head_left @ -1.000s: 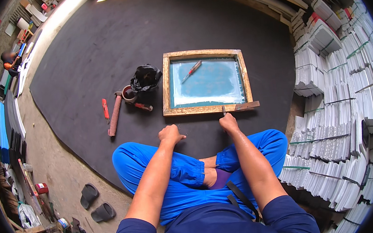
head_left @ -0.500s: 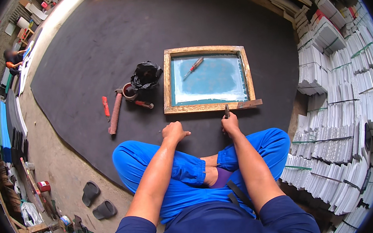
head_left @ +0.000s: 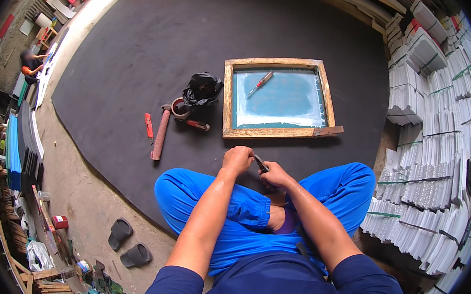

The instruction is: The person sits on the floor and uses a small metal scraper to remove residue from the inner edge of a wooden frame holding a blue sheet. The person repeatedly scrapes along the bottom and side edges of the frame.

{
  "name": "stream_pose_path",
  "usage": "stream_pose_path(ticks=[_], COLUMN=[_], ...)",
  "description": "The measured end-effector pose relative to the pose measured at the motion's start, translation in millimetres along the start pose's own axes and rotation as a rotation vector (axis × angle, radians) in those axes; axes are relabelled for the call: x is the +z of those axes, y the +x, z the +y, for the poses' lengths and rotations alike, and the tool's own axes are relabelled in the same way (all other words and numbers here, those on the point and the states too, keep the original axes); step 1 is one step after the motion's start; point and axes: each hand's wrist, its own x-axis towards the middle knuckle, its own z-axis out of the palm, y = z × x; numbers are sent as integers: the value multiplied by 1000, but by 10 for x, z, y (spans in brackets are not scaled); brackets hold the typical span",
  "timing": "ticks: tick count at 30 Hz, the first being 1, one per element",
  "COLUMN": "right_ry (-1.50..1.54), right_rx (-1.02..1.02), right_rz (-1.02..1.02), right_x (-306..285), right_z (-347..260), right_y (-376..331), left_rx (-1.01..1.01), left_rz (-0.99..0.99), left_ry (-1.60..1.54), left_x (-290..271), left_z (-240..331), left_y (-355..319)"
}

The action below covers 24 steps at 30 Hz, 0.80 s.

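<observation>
Above my crossed legs, my right hand (head_left: 276,175) is wrapped round the handles of dark pliers (head_left: 260,164), whose jaws tilt up toward my left hand (head_left: 238,159). My left fingers are curled together right by the pliers' tip; what they hold, if anything, is too small to make out. Just beyond lies a wooden-framed printing screen (head_left: 279,131) with a teal and whitish mesh. A screwdriver (head_left: 260,84) rests on that mesh, and a flat brown strip (head_left: 328,131) sits on the frame's near right corner.
Left of the screen are a black plastic bag (head_left: 202,88), a tape roll (head_left: 179,108), a red cutter (head_left: 149,127), a reddish roller-like stick (head_left: 160,135) and a small red-handled tool (head_left: 198,125). Bundled white sheets (head_left: 424,186) stack at right. Black slippers (head_left: 121,233) lie left; another person (head_left: 31,67) sits far left.
My right hand has brought the pliers left and nearer my body, beside my left hand. The pliers' jaws now lean toward the left fingers. The whole view has shifted slightly.
</observation>
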Motion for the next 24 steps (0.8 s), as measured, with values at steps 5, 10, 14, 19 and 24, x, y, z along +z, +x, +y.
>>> stream_pose_path(ticks=[5, 10, 14, 19, 24], right_ry=[9, 71, 135, 185, 98], right_rx=[30, 168, 218, 190, 270], right_rz=[-77, -155, 58, 312, 406], right_x=[71, -62, -341, -782, -1199], right_z=[-96, -17, -18, -8, -109], right_y=[16, 67, 15, 49, 92], left_rx=[-94, -267, -416, -518, -537], left_rz=[-19, -74, -203, -263, -265], left_ry=[43, 3, 202, 213, 182], left_x=[-49, -129, -114, -145, -287], left_z=[-33, 22, -52, -140, 30], left_y=[-36, -43, -55, -37, -80])
